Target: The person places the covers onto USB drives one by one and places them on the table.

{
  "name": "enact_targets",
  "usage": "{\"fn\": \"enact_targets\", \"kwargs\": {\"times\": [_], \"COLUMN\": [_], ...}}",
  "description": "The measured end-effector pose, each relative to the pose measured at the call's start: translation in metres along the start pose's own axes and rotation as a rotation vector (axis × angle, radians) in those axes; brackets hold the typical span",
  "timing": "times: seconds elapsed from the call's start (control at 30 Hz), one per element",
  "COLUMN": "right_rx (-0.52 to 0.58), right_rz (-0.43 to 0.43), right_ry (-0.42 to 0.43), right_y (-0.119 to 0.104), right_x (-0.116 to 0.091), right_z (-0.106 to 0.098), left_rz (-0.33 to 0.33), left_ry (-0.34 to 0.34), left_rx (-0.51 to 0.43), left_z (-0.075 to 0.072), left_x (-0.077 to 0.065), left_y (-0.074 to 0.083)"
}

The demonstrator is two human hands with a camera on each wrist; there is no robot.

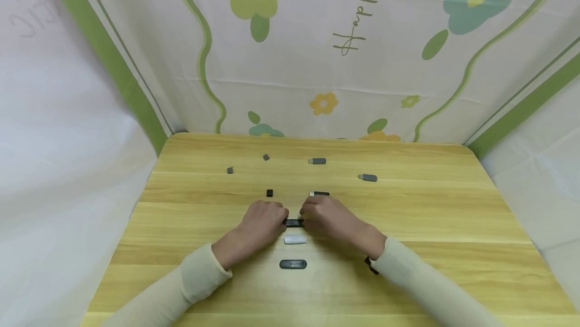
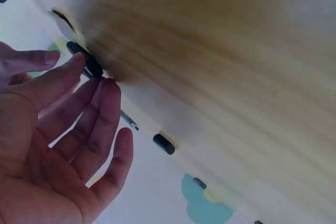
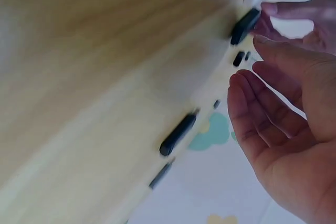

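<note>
A black USB stick point(image 1: 294, 223) lies crosswise on the table between my two hands. At its left end are the fingertips of my left hand point(image 1: 265, 220), thumb and fingers spread apart; in the left wrist view the stick point(image 2: 86, 59) shows beyond the gap. My right hand point(image 1: 333, 219) is at the stick's right end, its thumb and loosely bent fingers apart in the right wrist view. Whether either hand touches the stick is unclear. Just nearer lie a white USB stick point(image 1: 295, 239) and a dark rounded USB stick point(image 1: 293, 264).
Beyond my hands lie an uncapped black USB stick point(image 1: 321, 193) and a black cap point(image 1: 269, 193). Farther back are grey USB sticks point(image 1: 318, 161) and small grey caps point(image 1: 230, 170). Flowered white cloth point(image 1: 294, 65) hangs behind the wooden table point(image 1: 430, 206).
</note>
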State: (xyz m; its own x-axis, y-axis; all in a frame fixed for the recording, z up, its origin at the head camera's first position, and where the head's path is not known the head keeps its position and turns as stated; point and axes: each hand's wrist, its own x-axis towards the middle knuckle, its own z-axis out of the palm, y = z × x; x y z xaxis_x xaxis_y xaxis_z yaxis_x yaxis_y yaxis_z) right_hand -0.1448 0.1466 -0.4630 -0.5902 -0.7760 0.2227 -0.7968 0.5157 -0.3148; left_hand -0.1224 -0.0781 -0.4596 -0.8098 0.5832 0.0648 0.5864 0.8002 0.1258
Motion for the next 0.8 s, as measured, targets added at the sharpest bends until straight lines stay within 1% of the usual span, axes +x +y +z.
{"fn": "enact_targets", "kwargs": {"times": [0.13,0.3,0.5,0.6,0.8], "right_rx": [-0.037,-0.108,-0.117,-0.136,-0.141], "right_rz": [0.041,0.096,0.164,0.19,0.22], "right_ry": [0.019,0.048,0.067,0.061,0.009], "right_y": [0.009,0.023,0.037,0.044,0.053], "right_x": [-0.004,-0.009,-0.011,-0.011,-0.012], "right_z": [-0.009,-0.016,-0.022,-0.024,-0.028], "left_rz": [-0.003,-0.032,-0.06,-0.082,-0.136], "left_ry": [0.017,0.019,0.017,0.016,0.033], "left_rx": [0.007,-0.017,-0.021,-0.041,-0.058], "left_z": [-0.002,-0.005,-0.009,-0.01,-0.013], "left_x": [0.0,-0.001,-0.001,0.001,0.003], "left_y": [-0.005,-0.01,-0.015,-0.019,-0.03]}}
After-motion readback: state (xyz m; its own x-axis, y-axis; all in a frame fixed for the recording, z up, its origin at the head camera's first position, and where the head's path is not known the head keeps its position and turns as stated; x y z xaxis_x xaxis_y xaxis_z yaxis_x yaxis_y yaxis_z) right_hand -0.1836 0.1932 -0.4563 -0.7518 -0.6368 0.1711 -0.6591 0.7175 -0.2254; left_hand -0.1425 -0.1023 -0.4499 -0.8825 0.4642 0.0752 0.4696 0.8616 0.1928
